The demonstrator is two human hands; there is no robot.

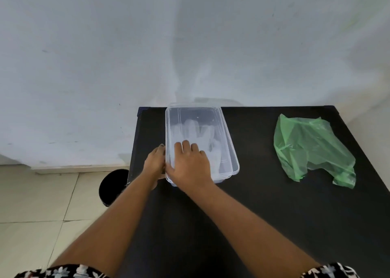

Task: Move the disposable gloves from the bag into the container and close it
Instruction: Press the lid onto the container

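Landmark: the clear container (226,142), standing on the left part of the black worktop (263,203), with its far end near the white wall (105,56).

Left of the container, down on the tiled floor (31,203) beside the worktop's edge: a round black bin (113,186), partly hidden by the left forearm.

Left hand (155,164): pressed against the container's near-left side wall, fingers curled along it, thumb hidden. It braces the container; whether it fully grips the wall I cannot tell.

On the container: a clear lid (196,113) lies over the rim, set slightly askew so that a doubled edge shows along the right side. Whether it is snapped down cannot be told.

Inside the container: the disposable gloves (202,132), pale and translucent, lying flat on the bottom, fingers pointing toward the wall, seen through the lid.

Right hand (191,163): laid palm down on the near-left corner of the lid, fingers spread and flat, holding nothing.

Right of the container, well apart from it: a green plastic bag (310,149), crumpled and lying flat on the worktop.

Nearest edge of view: patterned black-and-white sleeves (61,272) at both upper arms.
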